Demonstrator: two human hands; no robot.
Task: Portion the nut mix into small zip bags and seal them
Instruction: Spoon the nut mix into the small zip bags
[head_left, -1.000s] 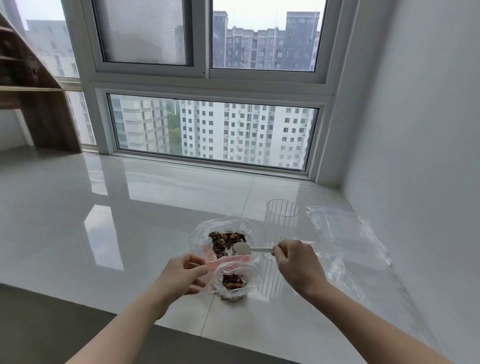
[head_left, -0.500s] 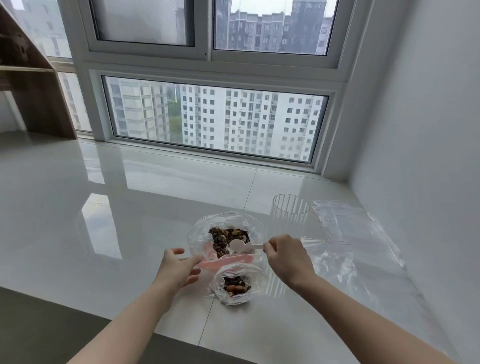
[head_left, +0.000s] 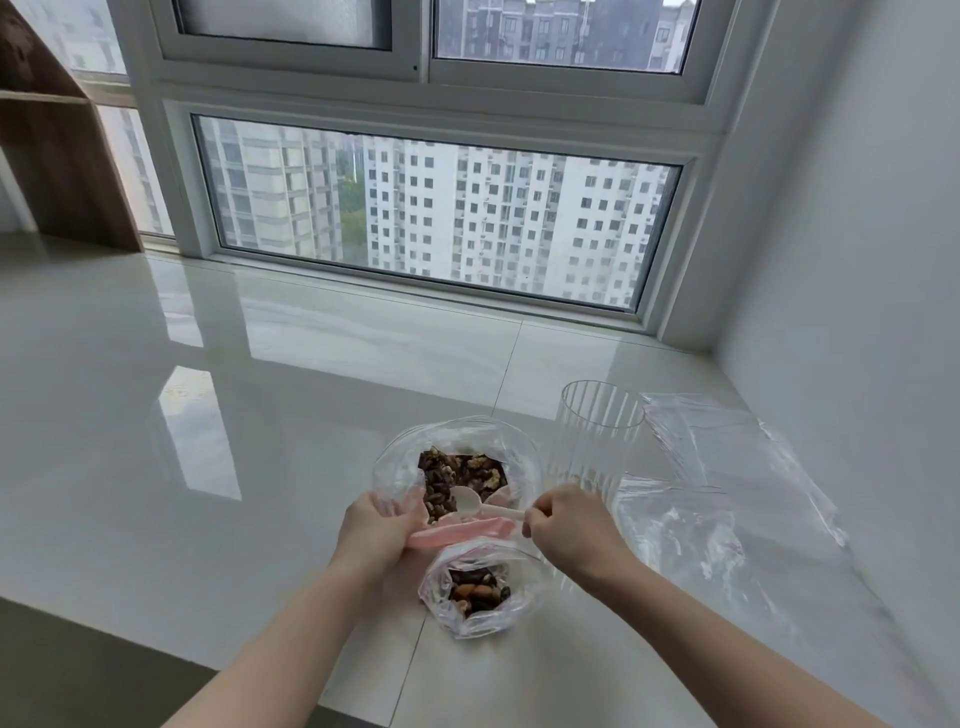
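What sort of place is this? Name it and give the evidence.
Probably a high-floor flat: a glossy tiled ledge or floor runs under a large window that faces apartment towers, with a wooden shelf unit to the left.

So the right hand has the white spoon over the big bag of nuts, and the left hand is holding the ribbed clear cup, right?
Not quite. In the head view the left hand holds the big bag's near edge; the ribbed clear cup stands untouched. The right hand does hold the white spoon.
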